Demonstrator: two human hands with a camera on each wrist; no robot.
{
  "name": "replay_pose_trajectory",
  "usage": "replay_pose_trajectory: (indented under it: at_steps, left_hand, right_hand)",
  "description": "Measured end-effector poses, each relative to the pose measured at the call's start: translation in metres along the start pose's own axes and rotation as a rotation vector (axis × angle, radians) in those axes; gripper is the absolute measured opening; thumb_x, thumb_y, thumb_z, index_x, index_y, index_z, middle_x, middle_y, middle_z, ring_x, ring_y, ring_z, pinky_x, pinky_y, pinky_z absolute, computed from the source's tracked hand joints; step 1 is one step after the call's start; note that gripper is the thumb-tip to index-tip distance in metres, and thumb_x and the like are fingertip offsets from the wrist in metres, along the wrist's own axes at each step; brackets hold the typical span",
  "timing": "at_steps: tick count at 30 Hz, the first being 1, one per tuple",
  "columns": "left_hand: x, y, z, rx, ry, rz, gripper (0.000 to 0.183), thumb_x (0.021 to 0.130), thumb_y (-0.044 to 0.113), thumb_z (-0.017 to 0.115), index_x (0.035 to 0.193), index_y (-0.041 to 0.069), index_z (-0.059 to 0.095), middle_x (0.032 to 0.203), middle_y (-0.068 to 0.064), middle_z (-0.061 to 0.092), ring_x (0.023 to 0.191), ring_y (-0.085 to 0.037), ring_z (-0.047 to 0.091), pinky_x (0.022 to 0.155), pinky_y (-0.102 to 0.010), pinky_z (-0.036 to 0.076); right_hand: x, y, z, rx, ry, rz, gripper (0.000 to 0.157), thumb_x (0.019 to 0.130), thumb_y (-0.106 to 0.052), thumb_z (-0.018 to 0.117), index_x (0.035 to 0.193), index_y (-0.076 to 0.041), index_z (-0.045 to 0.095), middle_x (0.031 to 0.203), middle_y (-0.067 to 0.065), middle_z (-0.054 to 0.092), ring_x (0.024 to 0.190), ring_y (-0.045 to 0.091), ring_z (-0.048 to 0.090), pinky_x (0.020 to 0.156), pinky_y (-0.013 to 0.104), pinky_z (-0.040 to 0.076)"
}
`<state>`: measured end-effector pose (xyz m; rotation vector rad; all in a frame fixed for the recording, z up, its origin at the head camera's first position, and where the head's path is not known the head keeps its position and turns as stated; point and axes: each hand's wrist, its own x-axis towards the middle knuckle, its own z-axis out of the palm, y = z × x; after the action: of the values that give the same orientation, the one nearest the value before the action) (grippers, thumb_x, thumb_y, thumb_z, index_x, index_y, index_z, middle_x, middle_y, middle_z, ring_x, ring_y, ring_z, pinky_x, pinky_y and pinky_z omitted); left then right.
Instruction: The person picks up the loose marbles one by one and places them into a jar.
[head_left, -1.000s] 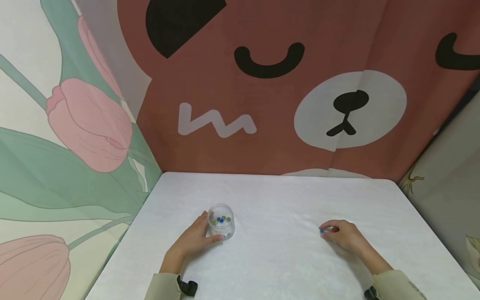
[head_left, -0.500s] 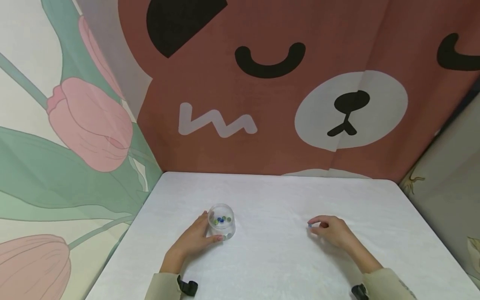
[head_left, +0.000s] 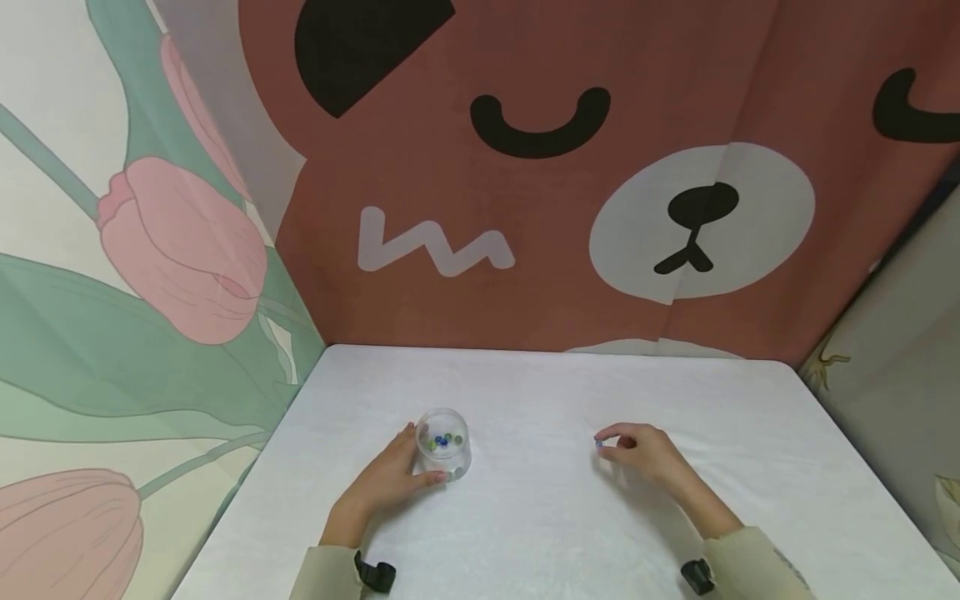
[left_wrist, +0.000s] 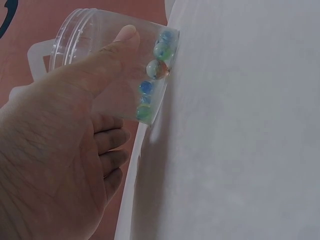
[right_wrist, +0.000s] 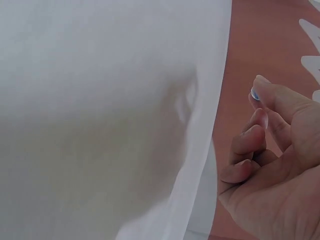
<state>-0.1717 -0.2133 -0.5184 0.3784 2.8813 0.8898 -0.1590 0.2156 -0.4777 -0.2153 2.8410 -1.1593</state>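
Note:
A clear plastic jar (head_left: 455, 460) stands upright on the white table, left of the middle. Several glass marbles (left_wrist: 157, 69), blue, green and one with orange and white, lie on its bottom in the left wrist view. My left hand (head_left: 384, 475) holds the jar from its left side, thumb along the near wall. Off to the right, my right hand (head_left: 651, 457) pinches a small blue marble (right_wrist: 255, 94) between thumb and index finger, above the table. Its other fingers are curled in the right wrist view. Most of that marble is hidden by the fingertips.
The white-covered table (head_left: 525, 533) reaches back to a brown wall hanging (head_left: 555, 308) with a bear face. A tulip-patterned curtain (head_left: 180, 250) runs along the left side, and a pale curtain (head_left: 892, 333) along the right.
My right hand has moved left and slightly away from me, carrying the blue marble off the right part of the table toward the jar. The left hand and jar have stayed put.

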Motion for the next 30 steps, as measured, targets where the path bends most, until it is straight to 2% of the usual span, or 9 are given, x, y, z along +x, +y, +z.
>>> replay_pose_trajectory:
  at_steps: [11, 19, 30]
  left_hand:
    - [-0.003, 0.002, -0.001, 0.013, -0.001, -0.005, 0.107, 0.082, 0.064, 0.073, 0.158, 0.002, 0.03, 0.163, -0.022, 0.027, 0.152, -0.038, 0.025, 0.123, -0.055, 0.023]
    - [-0.002, 0.002, 0.0, 0.005, -0.01, -0.017, 0.108, 0.082, 0.065, 0.072, 0.159, 0.004, 0.028, 0.165, -0.021, 0.026, 0.153, -0.037, 0.024, 0.123, -0.055, 0.024]
    - [0.001, -0.003, 0.002, 0.012, -0.019, -0.03, 0.11, 0.08, 0.068, 0.072, 0.16, 0.008, 0.027, 0.166, -0.018, 0.024, 0.153, -0.036, 0.024, 0.123, -0.055, 0.024]
  right_hand:
    - [0.012, -0.018, 0.012, 0.055, -0.009, -0.046, 0.024, 0.091, -0.023, 0.076, 0.112, -0.011, 0.077, 0.07, -0.003, 0.055, 0.065, 0.013, 0.045, 0.056, 0.025, 0.038]
    - [0.018, -0.035, 0.02, 0.105, -0.015, -0.05, 0.023, 0.091, -0.025, 0.077, 0.11, -0.013, 0.077, 0.072, -0.003, 0.055, 0.066, 0.013, 0.045, 0.056, 0.024, 0.038]
    - [0.026, -0.058, 0.034, 0.157, -0.019, -0.106, 0.021, 0.089, -0.023, 0.079, 0.108, -0.014, 0.078, 0.069, -0.004, 0.055, 0.064, 0.01, 0.046, 0.055, 0.022, 0.038]
